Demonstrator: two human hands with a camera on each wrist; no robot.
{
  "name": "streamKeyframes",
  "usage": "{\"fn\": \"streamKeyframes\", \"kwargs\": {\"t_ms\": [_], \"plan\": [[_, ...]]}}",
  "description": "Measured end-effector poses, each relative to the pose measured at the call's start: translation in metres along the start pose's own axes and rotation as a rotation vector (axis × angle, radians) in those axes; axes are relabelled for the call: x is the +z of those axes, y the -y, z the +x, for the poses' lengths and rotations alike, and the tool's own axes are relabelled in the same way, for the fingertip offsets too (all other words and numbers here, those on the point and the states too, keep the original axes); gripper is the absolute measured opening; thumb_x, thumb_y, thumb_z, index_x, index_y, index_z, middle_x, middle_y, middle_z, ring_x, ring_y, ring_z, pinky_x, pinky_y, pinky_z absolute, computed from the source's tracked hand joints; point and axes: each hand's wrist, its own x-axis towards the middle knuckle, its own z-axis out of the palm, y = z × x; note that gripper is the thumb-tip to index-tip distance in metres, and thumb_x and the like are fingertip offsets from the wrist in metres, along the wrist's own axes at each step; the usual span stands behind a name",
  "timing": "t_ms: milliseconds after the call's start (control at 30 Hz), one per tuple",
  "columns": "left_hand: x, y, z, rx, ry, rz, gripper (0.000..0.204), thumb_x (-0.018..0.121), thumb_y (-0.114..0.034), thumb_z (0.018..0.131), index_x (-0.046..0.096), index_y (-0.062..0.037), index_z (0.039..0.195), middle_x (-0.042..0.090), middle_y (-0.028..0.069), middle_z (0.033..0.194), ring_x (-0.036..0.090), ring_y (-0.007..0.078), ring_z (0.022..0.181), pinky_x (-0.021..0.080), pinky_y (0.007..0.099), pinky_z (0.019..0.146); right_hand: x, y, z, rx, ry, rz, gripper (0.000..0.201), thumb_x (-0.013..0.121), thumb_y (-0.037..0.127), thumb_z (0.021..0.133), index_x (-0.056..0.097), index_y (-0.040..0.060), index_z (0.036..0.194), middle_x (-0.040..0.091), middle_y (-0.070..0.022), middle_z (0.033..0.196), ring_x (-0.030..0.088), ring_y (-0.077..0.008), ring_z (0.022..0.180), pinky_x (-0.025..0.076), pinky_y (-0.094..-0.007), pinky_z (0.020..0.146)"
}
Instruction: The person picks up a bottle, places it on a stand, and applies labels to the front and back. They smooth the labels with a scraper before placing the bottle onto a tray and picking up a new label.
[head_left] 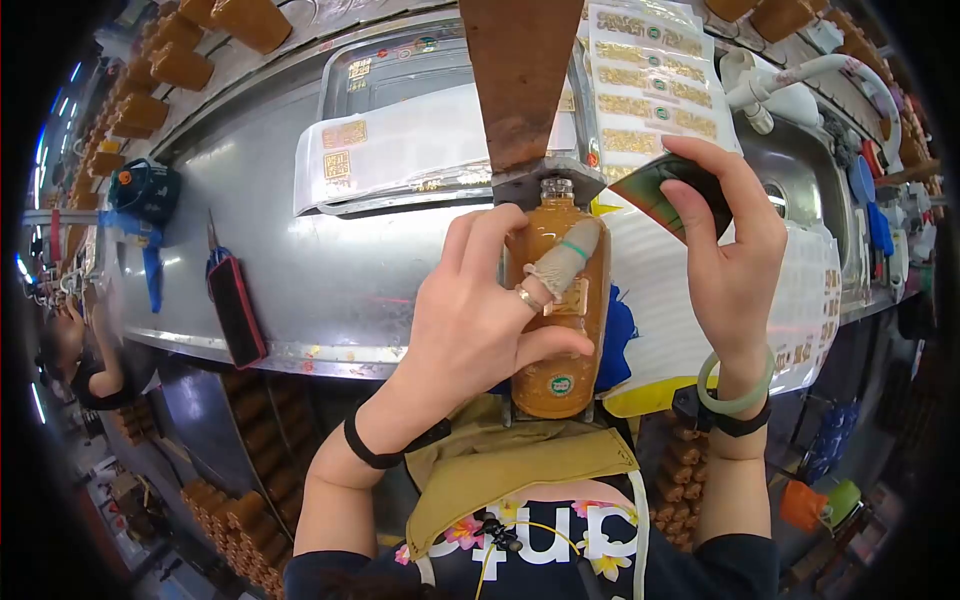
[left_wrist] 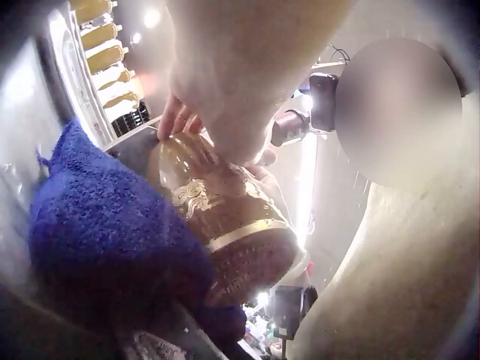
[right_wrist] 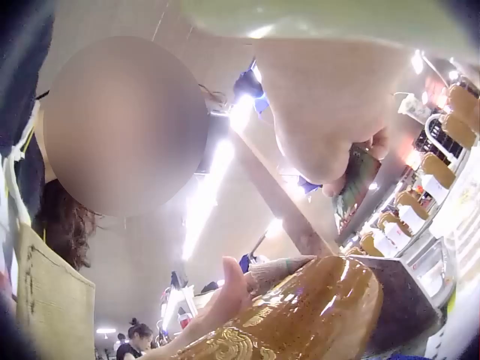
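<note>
An amber glass bottle (head_left: pixel 560 392) with gold decoration and a small green round label lies in a holder in front of the person, its neck pointing away. The left hand (head_left: pixel 470 310) lies over the bottle. Its index finger, in a fabric finger cover (head_left: pixel 567 258), rests along the glass, while the thumb sticks out over the lower part, raised off it in the right wrist view. To the right of the bottle, the right hand (head_left: pixel 738 255) holds up a thin dark green card (head_left: pixel 690 195), pinched between thumb and fingers.
Behind the bottle rises a brown wooden post (head_left: pixel 522 80). Sheets of gold stickers (head_left: pixel 655 75) lie at the back right, near a sink (head_left: pixel 800 165). A tray (head_left: pixel 400 75) with sticker sheets stands left, a phone (head_left: pixel 238 312) nearer. A blue cloth (head_left: pixel 617 345) touches the bottle's right side.
</note>
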Motion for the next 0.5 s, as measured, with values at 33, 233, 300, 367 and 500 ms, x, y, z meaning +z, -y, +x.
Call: {"fn": "streamKeyframes", "kwargs": {"t_ms": [33, 233, 300, 367, 500], "plan": [[-0.002, -0.003, 0.003, 0.022, 0.017, 0.047, 0.056, 0.086, -0.054, 0.069, 0.077, -0.0057, 0.096, 0.053, 0.0206, 0.126, 0.058, 0.0418, 0.111, 0.057, 0.0460, 0.084, -0.001, 0.001, -0.002, -0.003, 0.002, 0.001, 0.025, 0.072, -0.001, 0.092, 0.072, 0.0033, 0.117, 0.071, -0.0129, 0.097, 0.069, -0.0264, 0.086, 0.055, -0.0343, 0.078], [0.005, 0.004, -0.004, 0.026, -0.100, -0.050, 0.060, 0.090, -0.038, 0.072, 0.074, -0.0017, 0.117, 0.059, 0.0209, 0.126, 0.064, 0.0405, 0.110, 0.059, 0.0459, 0.087, -0.006, 0.006, -0.001, 0.012, 0.013, -0.004, 0.027, 0.073, -0.002, 0.091, 0.072, 0.0026, 0.118, 0.071, -0.0139, 0.097, 0.070, -0.0269, 0.086, 0.055, -0.0335, 0.078], [0.010, 0.012, -0.009, 0.010, -0.123, -0.098, 0.062, 0.090, -0.038, 0.072, 0.074, 0.0003, 0.118, 0.061, 0.0211, 0.125, 0.065, 0.0401, 0.109, 0.059, 0.0451, 0.087, -0.005, 0.014, 0.002, -0.019, 0.061, 0.002, 0.029, 0.074, -0.002, 0.089, 0.072, 0.0027, 0.118, 0.072, -0.0144, 0.099, 0.071, -0.0280, 0.088, 0.055, -0.0351, 0.079], [0.011, 0.020, -0.013, 0.014, -0.165, -0.161, 0.059, 0.085, -0.037, 0.083, 0.072, 0.0062, 0.120, 0.064, 0.0232, 0.127, 0.067, 0.0367, 0.108, 0.059, 0.0433, 0.088, 0.002, 0.021, 0.002, -0.032, 0.106, 0.060, 0.030, 0.075, -0.001, 0.088, 0.072, 0.0032, 0.118, 0.072, -0.0142, 0.099, 0.071, -0.0291, 0.089, 0.056, -0.0364, 0.079], [0.003, 0.023, -0.027, -0.189, -0.159, -0.416, 0.060, 0.049, -0.045, 0.111, 0.069, 0.0100, 0.125, 0.061, 0.0265, 0.139, 0.068, 0.0336, 0.118, 0.056, 0.0422, 0.097, 0.019, 0.025, 0.010, -0.295, 0.267, -0.020, 0.030, 0.079, 0.007, 0.079, 0.074, 0.0078, 0.109, 0.071, -0.0080, 0.093, 0.068, -0.0291, 0.085, 0.053, -0.0370, 0.076]]}}
